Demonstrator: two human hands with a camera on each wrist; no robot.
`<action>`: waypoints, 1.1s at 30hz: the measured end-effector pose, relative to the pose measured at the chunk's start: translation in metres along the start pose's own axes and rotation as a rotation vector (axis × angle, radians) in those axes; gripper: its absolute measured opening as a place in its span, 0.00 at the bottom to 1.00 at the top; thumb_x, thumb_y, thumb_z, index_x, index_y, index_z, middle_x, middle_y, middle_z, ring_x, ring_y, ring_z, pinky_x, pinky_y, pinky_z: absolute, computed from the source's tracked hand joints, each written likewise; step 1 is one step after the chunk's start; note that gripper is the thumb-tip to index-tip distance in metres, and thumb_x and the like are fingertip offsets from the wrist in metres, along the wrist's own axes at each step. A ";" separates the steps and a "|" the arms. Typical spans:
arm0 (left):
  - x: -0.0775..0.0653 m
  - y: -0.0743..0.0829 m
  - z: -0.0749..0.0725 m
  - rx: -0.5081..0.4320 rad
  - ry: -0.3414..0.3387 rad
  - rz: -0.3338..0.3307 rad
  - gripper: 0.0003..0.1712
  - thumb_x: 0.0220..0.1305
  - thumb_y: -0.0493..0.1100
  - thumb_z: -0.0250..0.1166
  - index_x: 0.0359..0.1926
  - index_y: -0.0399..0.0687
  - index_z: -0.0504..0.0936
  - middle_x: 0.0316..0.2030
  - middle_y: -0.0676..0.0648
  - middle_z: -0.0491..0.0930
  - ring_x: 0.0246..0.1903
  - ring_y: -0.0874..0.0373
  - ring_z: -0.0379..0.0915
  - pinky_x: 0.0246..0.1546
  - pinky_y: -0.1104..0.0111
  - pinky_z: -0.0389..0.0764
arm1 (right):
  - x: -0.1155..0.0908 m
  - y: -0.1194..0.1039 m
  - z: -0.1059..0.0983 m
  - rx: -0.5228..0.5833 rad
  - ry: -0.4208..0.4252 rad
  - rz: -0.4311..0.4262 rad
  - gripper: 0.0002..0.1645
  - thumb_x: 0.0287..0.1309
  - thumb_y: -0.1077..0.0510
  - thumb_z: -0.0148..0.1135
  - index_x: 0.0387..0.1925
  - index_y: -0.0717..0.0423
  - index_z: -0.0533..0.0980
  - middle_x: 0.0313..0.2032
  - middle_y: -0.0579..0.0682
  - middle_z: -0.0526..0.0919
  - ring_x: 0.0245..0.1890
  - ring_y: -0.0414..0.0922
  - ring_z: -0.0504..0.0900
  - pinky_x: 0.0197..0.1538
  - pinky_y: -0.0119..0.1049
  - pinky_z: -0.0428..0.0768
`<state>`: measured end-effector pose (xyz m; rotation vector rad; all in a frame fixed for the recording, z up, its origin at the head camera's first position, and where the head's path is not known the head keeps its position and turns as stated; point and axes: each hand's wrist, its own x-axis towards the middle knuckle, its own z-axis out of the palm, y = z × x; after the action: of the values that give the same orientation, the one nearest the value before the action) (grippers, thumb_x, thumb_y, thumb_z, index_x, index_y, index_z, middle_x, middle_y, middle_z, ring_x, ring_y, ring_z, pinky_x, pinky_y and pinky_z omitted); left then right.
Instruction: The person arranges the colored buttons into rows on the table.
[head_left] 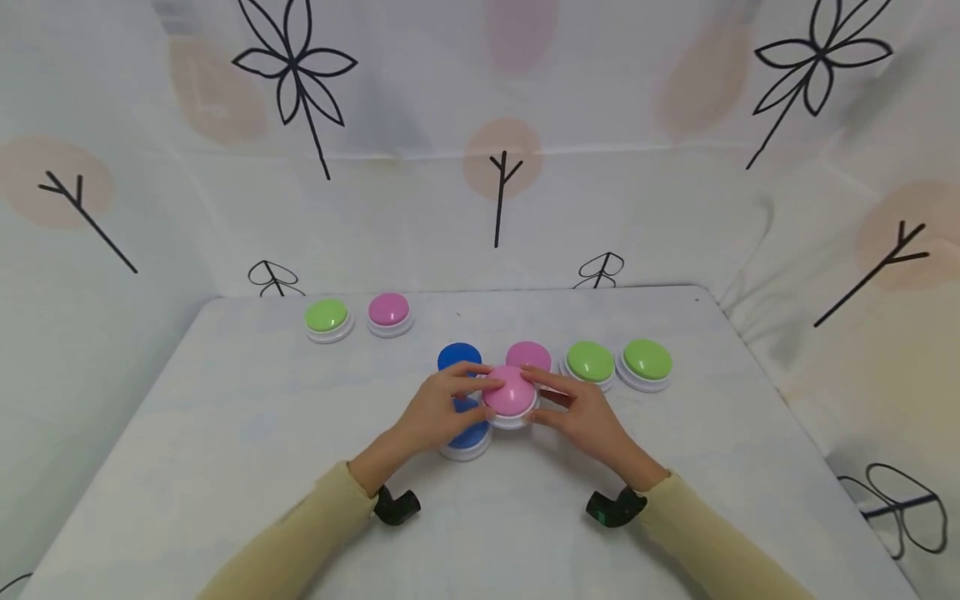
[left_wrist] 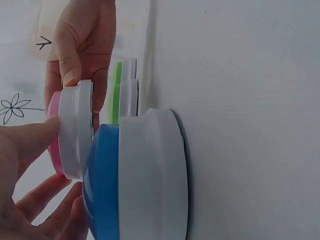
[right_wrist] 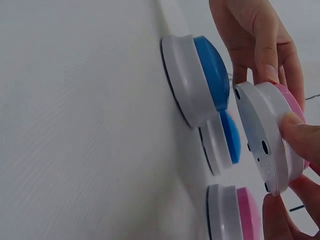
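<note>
Both hands hold one pink push button (head_left: pixel 509 393) with a white round base, raised off the table. My left hand (head_left: pixel 442 407) grips its left side with thumb and fingers, and my right hand (head_left: pixel 588 417) grips the right side. Its white underside, with small dark holes, shows in the right wrist view. A blue push button (head_left: pixel 468 435) stands below my left hand, partly covered by it. Another blue button (head_left: pixel 459 355) sits just behind the left fingers. Behind the raised button stands a second pink button (head_left: pixel 529 354), its lower part hidden.
Two green buttons (head_left: pixel 590 362) stand side by side right of the centre. At the back left are another green button (head_left: pixel 326 315) and a pink button (head_left: pixel 388 309). A white table (head_left: pixel 225 467) carries them all, with a patterned cloth (head_left: pixel 420 208) hanging behind and at the sides.
</note>
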<state>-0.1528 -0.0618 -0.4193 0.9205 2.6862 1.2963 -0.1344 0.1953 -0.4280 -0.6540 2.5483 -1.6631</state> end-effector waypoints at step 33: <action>0.019 0.001 0.029 0.230 -0.223 0.090 0.26 0.59 0.50 0.74 0.60 0.60 0.83 0.55 0.54 0.80 0.57 0.61 0.72 0.49 0.76 0.77 | -0.011 0.030 -0.023 -0.147 -0.198 0.051 0.28 0.52 0.55 0.77 0.57 0.49 0.81 0.62 0.44 0.78 0.61 0.47 0.77 0.60 0.38 0.77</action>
<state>-0.1604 -0.0316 -0.4332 1.1442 2.6801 0.8475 -0.1396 0.2299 -0.4464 -0.7159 2.5378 -1.3325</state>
